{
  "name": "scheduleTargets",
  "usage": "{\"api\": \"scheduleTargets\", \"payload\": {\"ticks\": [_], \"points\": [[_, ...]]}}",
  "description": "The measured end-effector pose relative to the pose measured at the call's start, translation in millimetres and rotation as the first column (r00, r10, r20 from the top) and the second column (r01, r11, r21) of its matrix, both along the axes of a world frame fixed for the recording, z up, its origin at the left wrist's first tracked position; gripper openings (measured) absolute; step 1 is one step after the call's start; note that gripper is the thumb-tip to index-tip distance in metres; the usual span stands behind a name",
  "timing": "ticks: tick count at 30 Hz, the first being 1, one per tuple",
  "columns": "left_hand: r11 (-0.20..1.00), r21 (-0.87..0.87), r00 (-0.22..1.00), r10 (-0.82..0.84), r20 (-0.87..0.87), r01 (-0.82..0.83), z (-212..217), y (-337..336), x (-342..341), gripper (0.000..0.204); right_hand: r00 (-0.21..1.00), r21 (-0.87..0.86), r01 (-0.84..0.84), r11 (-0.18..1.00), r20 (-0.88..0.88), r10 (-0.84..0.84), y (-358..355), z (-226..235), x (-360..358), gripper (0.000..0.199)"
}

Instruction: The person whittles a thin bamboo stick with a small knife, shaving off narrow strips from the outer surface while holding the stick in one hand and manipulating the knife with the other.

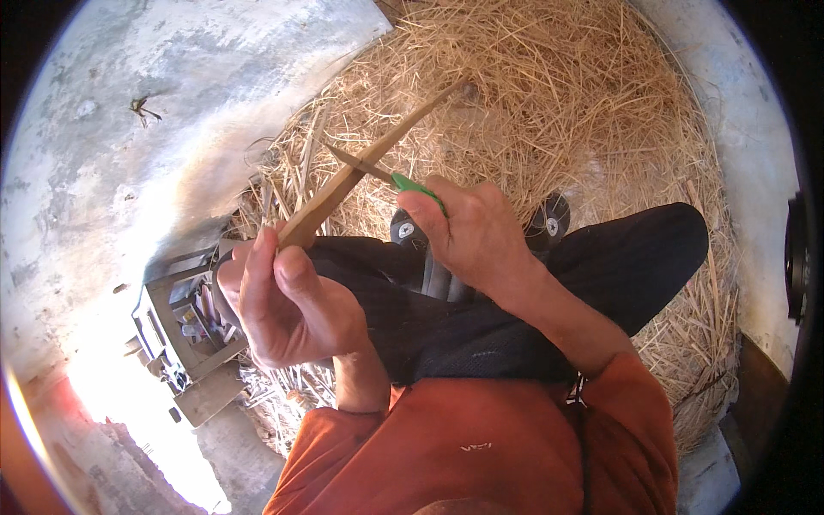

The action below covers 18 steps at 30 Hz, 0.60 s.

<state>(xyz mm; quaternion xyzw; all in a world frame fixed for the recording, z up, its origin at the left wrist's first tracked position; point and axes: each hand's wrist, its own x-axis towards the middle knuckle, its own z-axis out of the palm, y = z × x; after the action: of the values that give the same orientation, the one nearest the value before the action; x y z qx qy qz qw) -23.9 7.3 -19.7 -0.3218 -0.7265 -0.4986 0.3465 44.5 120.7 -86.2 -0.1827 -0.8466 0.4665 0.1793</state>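
My left hand (pixel 296 300) pinches the near end of a long, light-brown wooden strip (pixel 330 196) between thumb and fingers. The strip slants up and away to the right, narrowing toward its far end over the straw. A green-handled knife (pixel 414 185) is in my right hand (pixel 481 230), fingers wrapped round the handle. Its narrow blade crosses the strip near the middle and seems to touch it, tip toward the upper left. Most of the handle is hidden by my fingers.
Dry straw (pixel 549 77) covers the floor ahead and around my legs. An open box (pixel 193 365) with small mixed items stands at my left. A pale wall (pixel 206 94) rises on the left. My dark shoes (pixel 549 219) are beyond my bent, black-trousered knees.
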Motion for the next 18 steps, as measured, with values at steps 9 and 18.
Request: {"api": "scheduleTargets", "payload": {"ticks": [9,18], "points": [[0.997,0.053,0.996,0.051,0.069,-0.055,-0.4,-12.9,-4.0,0.019,0.916,0.048,0.222,0.974,0.333,-0.225,16.7,-62.3,50.9,0.052],[0.999,0.027,0.996,-0.032,0.085,0.030,4.9,-7.1,7.2,0.019,0.998,-0.341,-0.055,0.939,-0.002,0.058,-0.5,28.9,13.3,0.050]]}}
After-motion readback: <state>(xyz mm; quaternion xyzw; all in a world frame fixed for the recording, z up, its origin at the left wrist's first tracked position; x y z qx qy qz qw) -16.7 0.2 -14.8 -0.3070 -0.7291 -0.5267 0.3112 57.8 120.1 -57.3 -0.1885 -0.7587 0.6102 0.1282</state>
